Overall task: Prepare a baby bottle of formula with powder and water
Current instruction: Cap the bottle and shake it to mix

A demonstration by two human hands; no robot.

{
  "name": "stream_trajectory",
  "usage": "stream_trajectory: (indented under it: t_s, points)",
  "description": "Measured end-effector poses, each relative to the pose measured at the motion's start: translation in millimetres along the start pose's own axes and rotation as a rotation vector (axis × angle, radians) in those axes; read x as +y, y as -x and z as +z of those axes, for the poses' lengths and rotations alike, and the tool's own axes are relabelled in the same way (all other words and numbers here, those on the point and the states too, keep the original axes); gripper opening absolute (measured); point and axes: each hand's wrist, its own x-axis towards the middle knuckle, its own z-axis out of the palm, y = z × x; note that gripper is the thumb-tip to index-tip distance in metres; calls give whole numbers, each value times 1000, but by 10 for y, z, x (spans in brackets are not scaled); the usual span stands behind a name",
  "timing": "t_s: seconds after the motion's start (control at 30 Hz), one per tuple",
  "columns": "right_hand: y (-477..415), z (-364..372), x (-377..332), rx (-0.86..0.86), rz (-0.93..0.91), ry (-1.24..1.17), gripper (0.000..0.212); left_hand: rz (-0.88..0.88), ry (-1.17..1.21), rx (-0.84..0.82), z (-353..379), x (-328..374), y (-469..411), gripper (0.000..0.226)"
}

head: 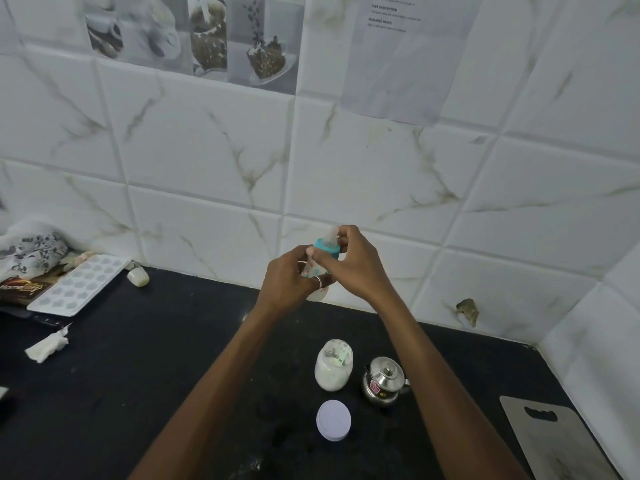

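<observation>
Two hands grip the baby bottle [317, 271]: left fingers [311, 252] around body, right fingers [341, 233] on teat.

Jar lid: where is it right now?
The jar lid lies flat on the black counter, low in the head view, just in front of the open powder jar and left of the steel pot.

A sheet of paper [408, 53] taped to the tiled wall carries printed headings; "TASK DESCRIPTION" and, lower down, "REQUIRED PROPS" can be made out, while the small lines under each are too blurred to read. At the far left of the desk, a dark brown packet [22, 289] shows the word "Home" in pale letters, followed by more lettering I cannot make out. The steel kettle [383, 382] bears a red sticker, and the baby bottle [317, 271] has printed marks, neither legible.
</observation>
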Motion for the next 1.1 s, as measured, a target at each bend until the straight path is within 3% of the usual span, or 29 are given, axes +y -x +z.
stream_trajectory:
  t_s: [0.17,0.3,0.37,0.43,0.57,0.67,0.73,0.93,1.1]
  points:
    - [-18,-110,79,-201,12,-216,50,-30,25,-40,-83,-2,-42,61]
    - [45,14,-5,19,60,-336,51,22,-24,72,-9,31,-15,54]
    - [110,142,-43,161,68,-320,51,39,-49,144,60,44,29,49]
    - [156,199,-75,199,61,-280,52,48,-58,163,91,34,56,48]
    - [83,18,4,13,75,-299,59,0,21,-28,-81,29,11,51]
    - [31,-90,40,-151,67,-265,51,-27,46,-147,-192,54,-46,50]
    - [41,-73,29,-161,59,-295,44,-19,49,-132,-178,73,-43,48]
    - [183,166,39,55,105,-329,44,55,-12,42,-2,83,120,46]
    - [227,225,110,-64,147,-353,63,52,-39,50,-63,38,129,52]
